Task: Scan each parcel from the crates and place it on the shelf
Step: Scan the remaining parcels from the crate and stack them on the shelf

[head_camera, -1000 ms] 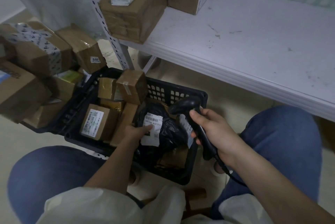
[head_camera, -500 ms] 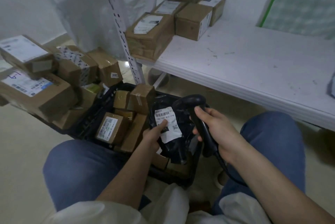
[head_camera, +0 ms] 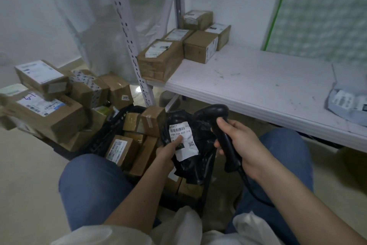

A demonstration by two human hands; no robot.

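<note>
Parcel [head_camera: 190, 153], black bag, gripped by left hand [head_camera: 166, 153] over crate [head_camera: 111, 137]; right hand [head_camera: 240, 145] beside it grips scanner [head_camera: 222, 135]

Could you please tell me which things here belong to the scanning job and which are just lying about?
In the job:
black bag parcel
scanner
black crate
shelf

Lying about:
plastic sheet
patterned panel
</note>
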